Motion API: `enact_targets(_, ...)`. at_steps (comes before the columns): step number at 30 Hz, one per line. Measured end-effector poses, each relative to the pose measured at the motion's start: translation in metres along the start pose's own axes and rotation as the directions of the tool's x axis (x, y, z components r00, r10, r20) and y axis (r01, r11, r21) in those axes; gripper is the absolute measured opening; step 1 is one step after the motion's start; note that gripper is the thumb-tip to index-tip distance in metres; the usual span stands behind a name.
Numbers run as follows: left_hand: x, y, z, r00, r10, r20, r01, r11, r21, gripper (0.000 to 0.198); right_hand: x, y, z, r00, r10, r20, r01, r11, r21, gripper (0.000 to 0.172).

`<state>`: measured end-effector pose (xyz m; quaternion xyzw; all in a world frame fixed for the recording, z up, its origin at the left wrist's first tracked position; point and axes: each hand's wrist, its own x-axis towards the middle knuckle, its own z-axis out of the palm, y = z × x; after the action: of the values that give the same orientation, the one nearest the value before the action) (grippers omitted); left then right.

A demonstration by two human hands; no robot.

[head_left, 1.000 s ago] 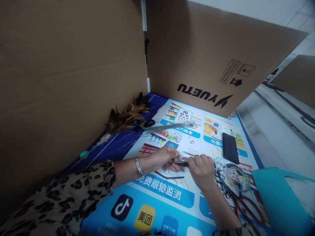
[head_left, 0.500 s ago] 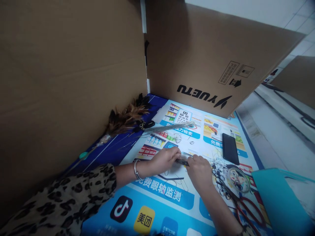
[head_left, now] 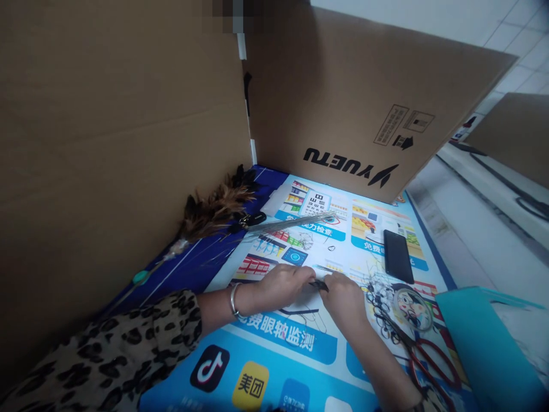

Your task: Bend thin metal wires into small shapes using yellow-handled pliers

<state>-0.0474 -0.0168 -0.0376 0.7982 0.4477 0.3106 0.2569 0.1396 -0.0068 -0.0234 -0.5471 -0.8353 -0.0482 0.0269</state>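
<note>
Over the printed mat, my left hand (head_left: pixel 283 285) and my right hand (head_left: pixel 346 298) meet with closed fingers. Between them is a small dark piece (head_left: pixel 318 284), mostly hidden by my fingers, so its kind is unclear. The right fingers pinch one end, and the left fingertips grip the other. Just beyond the hands lies a bundle of thin silvery wires (head_left: pixel 295 222). To the right of my right hand are several small black rings (head_left: pixel 381 313) and red-handled scissors (head_left: pixel 435 363), partly over a round clear-rimmed dish (head_left: pixel 412 309) with a cartoon picture.
A black phone (head_left: pixel 398 256) lies at the right. Brown feathers (head_left: pixel 218 201) rest along the left cardboard wall (head_left: pixel 120 114), near a black key fob (head_left: pixel 256 218). Another cardboard panel (head_left: pixel 343 97) stands at the back. A teal folder (head_left: pixel 493 355) lies at the right edge.
The view has shifted slightly. My hands stay close together, and the dark piece between them has turned a little, with less of it showing on the right.
</note>
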Motion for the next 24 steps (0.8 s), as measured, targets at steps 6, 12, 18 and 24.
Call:
enact_targets(6, 0.001, 0.005, -0.007, 1.000, 0.001, 0.030, 0.002, 0.995, -0.096, 0.017, 0.000, 0.001, 0.001, 1.000, 0.010, 0.029, -0.010, 1.000, 0.012, 0.004)
enact_targets(12, 0.006, 0.003, -0.010, 0.998, -0.054, -0.013, 0.052, 0.993, -0.110, 0.020, 0.000, 0.002, 0.005, 0.997, -0.010, -0.081, 0.012, 1.000, 0.020, 0.007)
enact_targets(18, 0.019, 0.004, -0.018, 0.952, -0.302, -0.052, 0.239, 0.837, -0.492, 0.025, 0.002, 0.011, 0.011, 0.987, 0.038, -0.157, -0.033, 0.999, 0.036, 0.012)
enact_targets(24, 0.023, -0.005, -0.019, 0.940, -0.340, -0.026, 0.281, 0.816, -0.505, 0.026, 0.006, 0.021, 0.018, 0.990, 0.085, -0.115, -0.071, 0.990, 0.121, 0.012)
